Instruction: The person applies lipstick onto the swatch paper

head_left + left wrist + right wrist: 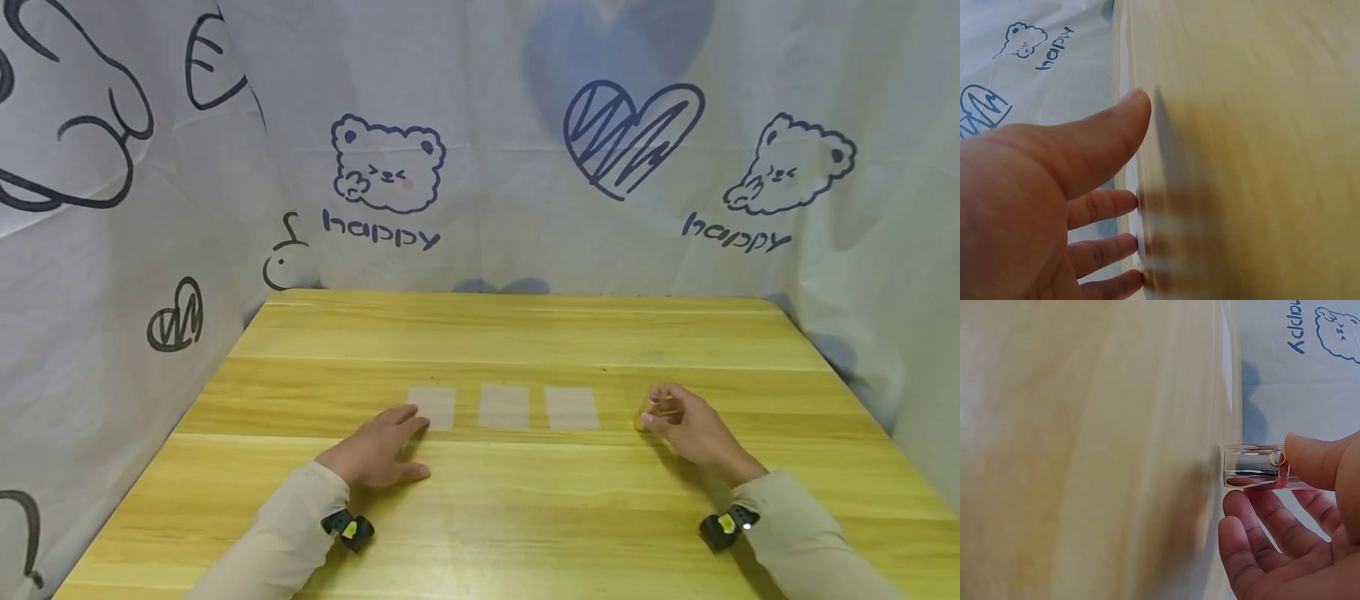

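My right hand pinches a small clear cylinder between thumb and fingers, at the right of the row of pale squares. In the right wrist view the cylinder is see-through, with a small round ring mark near the thumb, and its far end is right at the tabletop. My left hand is spread with the thumb apart, fingertips at the edge of the left pale square. Nothing is held in it. Between the hands lie the middle square and the right square, flat and thin.
A wooden table with light yellow grain spreads under both arms. White cloth with drawn bears, hearts and lettering hangs behind it and at both sides. Each wrist wears a black strap camera, such as the left one.
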Motion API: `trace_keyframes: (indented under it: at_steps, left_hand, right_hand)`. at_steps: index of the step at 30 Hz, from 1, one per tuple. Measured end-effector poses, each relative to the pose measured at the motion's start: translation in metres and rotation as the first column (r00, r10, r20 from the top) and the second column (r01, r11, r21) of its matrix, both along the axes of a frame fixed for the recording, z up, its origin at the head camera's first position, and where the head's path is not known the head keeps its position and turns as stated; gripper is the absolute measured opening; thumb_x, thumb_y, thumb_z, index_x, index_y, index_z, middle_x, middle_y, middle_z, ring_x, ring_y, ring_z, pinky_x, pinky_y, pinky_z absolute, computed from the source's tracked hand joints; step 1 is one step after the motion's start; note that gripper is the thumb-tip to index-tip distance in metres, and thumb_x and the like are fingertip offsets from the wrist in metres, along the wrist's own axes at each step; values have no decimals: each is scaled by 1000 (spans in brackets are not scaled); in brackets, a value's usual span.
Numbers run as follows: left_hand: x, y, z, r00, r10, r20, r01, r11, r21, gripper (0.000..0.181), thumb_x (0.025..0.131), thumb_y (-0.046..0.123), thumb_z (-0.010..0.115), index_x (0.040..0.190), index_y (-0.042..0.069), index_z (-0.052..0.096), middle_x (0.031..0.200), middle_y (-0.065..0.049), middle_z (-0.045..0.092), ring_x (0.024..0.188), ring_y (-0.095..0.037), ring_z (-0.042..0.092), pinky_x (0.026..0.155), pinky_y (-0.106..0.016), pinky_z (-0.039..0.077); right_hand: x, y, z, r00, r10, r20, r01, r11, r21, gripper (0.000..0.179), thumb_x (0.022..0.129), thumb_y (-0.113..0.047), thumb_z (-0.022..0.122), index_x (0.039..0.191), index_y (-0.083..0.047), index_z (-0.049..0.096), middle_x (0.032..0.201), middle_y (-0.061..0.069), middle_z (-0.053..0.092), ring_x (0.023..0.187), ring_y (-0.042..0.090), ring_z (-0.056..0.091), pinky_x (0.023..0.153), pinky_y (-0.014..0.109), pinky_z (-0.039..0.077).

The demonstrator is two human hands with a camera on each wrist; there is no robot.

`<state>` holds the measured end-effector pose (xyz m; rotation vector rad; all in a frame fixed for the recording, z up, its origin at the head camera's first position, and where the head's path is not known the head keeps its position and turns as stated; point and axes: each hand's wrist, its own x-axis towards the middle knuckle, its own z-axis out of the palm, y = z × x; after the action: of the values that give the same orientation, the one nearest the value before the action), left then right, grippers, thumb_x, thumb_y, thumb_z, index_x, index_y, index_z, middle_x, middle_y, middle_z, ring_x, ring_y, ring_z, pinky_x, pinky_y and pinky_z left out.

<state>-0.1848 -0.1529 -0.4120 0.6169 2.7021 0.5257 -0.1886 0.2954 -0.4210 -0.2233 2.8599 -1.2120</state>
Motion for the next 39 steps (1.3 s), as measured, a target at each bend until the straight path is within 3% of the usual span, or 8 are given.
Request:
trace_keyframes:
  at_steps: [11, 21, 28, 34, 39]
  left_hand:
    - [1, 1, 3, 1000, -1, 0, 1, 1000, 24, 72, 90, 40, 69, 146, 6, 41, 154, -21, 26, 140, -41, 23, 110, -57, 25]
    - [-5, 13, 8, 991, -25, -128, 36, 996, 83, 61, 93, 31, 68, 141, 1, 46, 146, -22, 39, 134, -40, 37, 108, -52, 32]
    - [-10, 23, 14, 972, -36, -234, 74, 985, 154, 51, 93, 27, 68, 133, 0, 54, 131, -17, 56, 120, -33, 53, 100, -47, 43]
    - [-7, 32, 17, 971, -23, -239, 76, 973, 217, 45, 93, 23, 68, 129, -1, 58, 122, -16, 62, 106, -30, 62, 88, -45, 51]
    - [-8, 41, 21, 967, -34, -254, 97, 966, 239, 42, 93, 23, 68, 126, -1, 59, 117, -17, 64, 103, -31, 63, 86, -44, 52]
  right_hand:
    - [1, -5, 10, 999, -2, -36, 3, 1000, 4, 32, 97, -19, 62, 120, 1, 54, 114, 22, 63, 106, 40, 59, 84, 49, 51]
    - [1, -8, 18, 996, 22, -86, -21, 1000, 21, 37, 96, -17, 64, 129, -2, 56, 111, 15, 65, 98, 30, 62, 81, 48, 51]
    - [3, -13, 24, 993, 46, -108, -43, 999, 33, 34, 95, -17, 65, 126, -6, 60, 103, 8, 66, 93, 24, 62, 75, 39, 51]
    - [6, -21, 26, 989, 92, -116, -85, 994, 65, 30, 93, -17, 67, 122, -11, 64, 97, 6, 65, 94, 27, 64, 72, 41, 52]
    - [7, -27, 30, 980, 136, -145, -126, 989, 74, 28, 93, -16, 68, 121, -11, 65, 92, 3, 64, 88, 26, 64, 72, 42, 53]
